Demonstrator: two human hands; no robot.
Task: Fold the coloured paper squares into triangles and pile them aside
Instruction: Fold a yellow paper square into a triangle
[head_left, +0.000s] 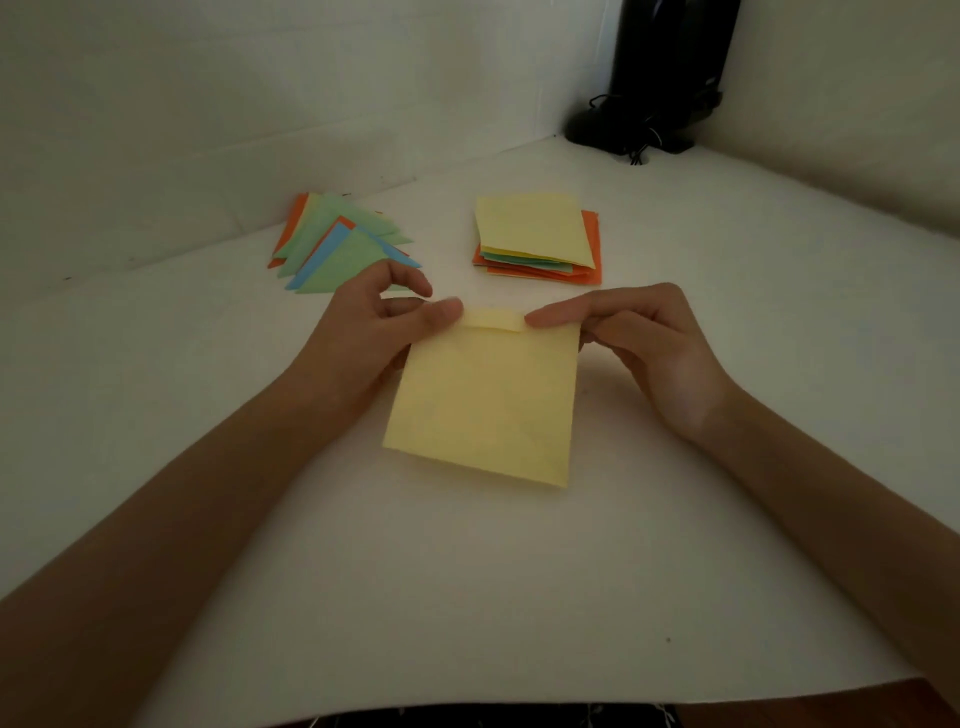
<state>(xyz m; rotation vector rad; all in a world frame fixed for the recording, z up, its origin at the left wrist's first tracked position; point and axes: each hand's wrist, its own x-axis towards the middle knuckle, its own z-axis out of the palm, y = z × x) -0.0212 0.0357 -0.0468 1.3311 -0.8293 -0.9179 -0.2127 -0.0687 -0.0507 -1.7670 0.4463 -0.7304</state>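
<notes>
A yellow paper square (483, 405) lies on the white table in front of me, its far edge curled slightly over. My left hand (374, 332) pinches the far left corner between thumb and fingers. At the far right corner my right hand (634, 343) pinches the sheet the same way. Behind them, a stack of unfolded coloured squares (535, 234) with a yellow sheet on top sits at centre right. A fanned pile of folded triangles (337, 244), green, blue and orange, lies at the back left, partly hidden by my left fingers.
The white table (467, 597) runs into a corner of white walls. A black stand with cables (649, 104) occupies the far right corner. The table's near edge shows at the bottom of the view.
</notes>
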